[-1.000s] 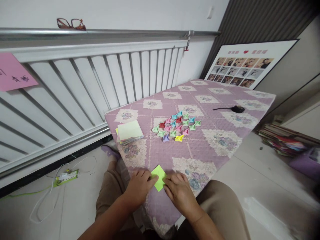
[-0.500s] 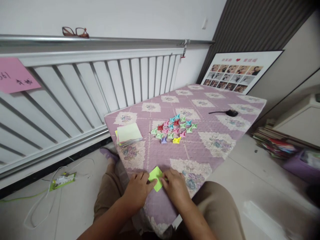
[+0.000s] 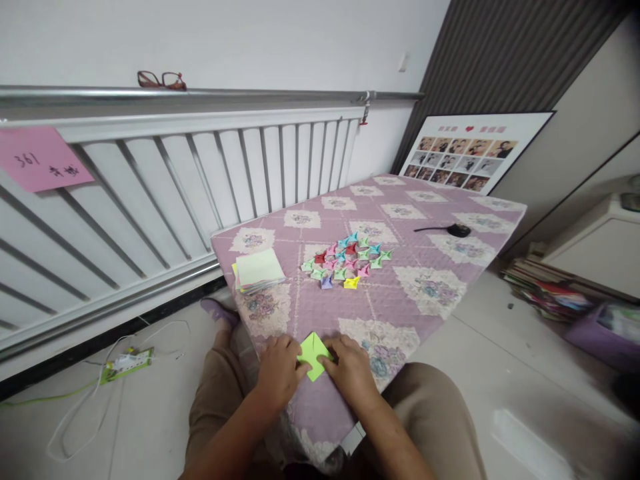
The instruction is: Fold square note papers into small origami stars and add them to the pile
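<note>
A bright green folded paper square [image 3: 313, 350] lies on the tablecloth near the table's front end, one corner pointing away from me. My left hand [image 3: 281, 365] grips its left corner, thumb on top. On the opposite corner, my right hand [image 3: 347, 363] pinches the paper between thumb and curled fingers. A crease runs down from the far corner. Farther back stand several small folded paper figures [image 3: 345, 259] in green, pink, blue, red, purple and yellow. To their left is a stack of paper squares [image 3: 259, 268], pale yellow on top.
A black object with a thin handle [image 3: 457, 230] lies at the table's right side. The flowered tablecloth [image 3: 330, 310] covers the table beside a white radiator [image 3: 280, 160]. A power strip [image 3: 127, 363] with cables lies on the floor at left.
Both hands have stayed at the paper; my right thumb has shifted slightly and the paper's far half now looks flatter, with a crease line showing. The camera view has tilted slightly.
</note>
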Available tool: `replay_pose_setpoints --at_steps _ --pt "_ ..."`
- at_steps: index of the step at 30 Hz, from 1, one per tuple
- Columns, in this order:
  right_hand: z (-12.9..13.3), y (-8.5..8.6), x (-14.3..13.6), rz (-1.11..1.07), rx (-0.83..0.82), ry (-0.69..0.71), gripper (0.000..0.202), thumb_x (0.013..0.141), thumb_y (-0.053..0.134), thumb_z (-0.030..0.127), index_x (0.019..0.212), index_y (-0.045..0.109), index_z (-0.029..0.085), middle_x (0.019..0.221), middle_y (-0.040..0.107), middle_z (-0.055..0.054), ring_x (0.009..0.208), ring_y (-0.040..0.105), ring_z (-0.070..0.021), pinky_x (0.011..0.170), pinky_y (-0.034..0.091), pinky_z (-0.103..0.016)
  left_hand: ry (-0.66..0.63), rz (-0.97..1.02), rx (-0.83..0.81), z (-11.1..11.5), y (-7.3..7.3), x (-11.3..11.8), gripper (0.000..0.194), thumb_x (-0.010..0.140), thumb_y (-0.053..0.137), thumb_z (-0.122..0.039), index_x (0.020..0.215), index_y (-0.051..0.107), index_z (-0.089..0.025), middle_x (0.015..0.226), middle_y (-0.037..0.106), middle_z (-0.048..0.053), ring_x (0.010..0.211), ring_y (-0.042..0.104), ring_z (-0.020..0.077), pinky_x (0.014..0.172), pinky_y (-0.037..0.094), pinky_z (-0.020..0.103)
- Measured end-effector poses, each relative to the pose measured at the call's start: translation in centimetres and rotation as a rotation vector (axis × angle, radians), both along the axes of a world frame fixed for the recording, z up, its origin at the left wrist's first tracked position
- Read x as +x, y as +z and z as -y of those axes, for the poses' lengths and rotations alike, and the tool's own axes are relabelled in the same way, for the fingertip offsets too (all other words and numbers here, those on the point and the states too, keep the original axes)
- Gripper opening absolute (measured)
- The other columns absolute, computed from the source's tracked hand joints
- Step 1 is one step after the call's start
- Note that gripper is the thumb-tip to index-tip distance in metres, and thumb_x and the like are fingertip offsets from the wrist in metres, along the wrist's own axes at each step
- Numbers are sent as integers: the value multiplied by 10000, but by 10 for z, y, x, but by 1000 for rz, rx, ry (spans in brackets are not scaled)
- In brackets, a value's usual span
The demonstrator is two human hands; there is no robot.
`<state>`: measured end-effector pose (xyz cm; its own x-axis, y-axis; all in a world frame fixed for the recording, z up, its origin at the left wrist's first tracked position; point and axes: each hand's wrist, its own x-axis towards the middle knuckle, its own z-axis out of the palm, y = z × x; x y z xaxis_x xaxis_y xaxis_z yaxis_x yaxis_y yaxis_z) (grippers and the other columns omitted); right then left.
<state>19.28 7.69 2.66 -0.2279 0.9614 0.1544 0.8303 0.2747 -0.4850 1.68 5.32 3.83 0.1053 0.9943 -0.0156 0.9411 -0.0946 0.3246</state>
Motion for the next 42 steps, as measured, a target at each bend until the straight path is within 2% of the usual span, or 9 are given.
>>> replay_pose_setpoints --at_steps 6,12,18,25,32,34,37,40,42 --pt "5 -11 3 -57 85 14 92 771 638 198 854 616 230 859 606 -11 865 548 -205 761 333 -322 -26 17 22 2 -7 -2 221 813 652 -364 980 602 -226 1027 573 21 1010 471 242 895 333 385" --pt "6 -15 2 -33 138 66 80 787 620 176 737 571 213 798 581 -6 827 523 -195 761 317 -322 -171 46 -4 -3 -7 -1 242 859 593 -283 1099 571 -260 1115 551 17 1065 458 217 942 303 374" --pt "7 -18 6 37 209 174 65 829 609 185 771 596 210 799 589 -19 807 508 -193 763 319 -327 -310 -1 -34 -6 0 -2 244 891 545 -260 1124 586 -318 1070 566 11 1033 474 218 882 321 379" --pt "8 -20 13 95 226 265 88 872 575 209 803 629 207 831 600 -33 814 501 -191 780 330 -327 -352 -110 -11 -6 3 0 190 935 490 -308 1061 632 -294 1015 590 21 972 497 211 863 330 387" --pt "16 -14 23 43 146 322 143 879 558 200 971 653 254 934 622 -31 890 511 -194 828 335 -330 -450 -178 51 8 -8 -8 283 984 380 -309 1196 568 -303 1128 569 36 1044 478 222 916 347 395" --pt "16 -8 21 43 87 299 139 873 562 204 961 655 260 946 625 -28 908 521 -192 836 335 -327 -466 -167 100 13 -13 -11 305 985 372 -292 1244 531 -316 1182 554 44 1079 467 233 951 342 418" --pt "10 3 12 117 -31 175 99 866 569 266 817 646 226 883 622 -30 883 542 -192 805 337 -322 -484 -156 150 19 -19 -14 333 981 371 -280 1289 494 -319 1244 532 62 1125 454 249 988 334 449" --pt "2 13 0 207 -145 55 146 829 601 329 742 614 212 866 624 -29 880 553 -199 764 324 -317 -493 -150 134 24 -25 -17 345 978 374 -281 1302 488 -321 1320 493 69 1182 433 256 1006 333 449" --pt "-3 19 -5 238 -221 11 129 800 624 339 770 606 215 893 628 -28 903 554 -206 745 315 -312 -495 -121 106 26 -28 -20 360 969 392 -277 1314 479 -332 1386 445 64 1240 394 264 1036 306 460"
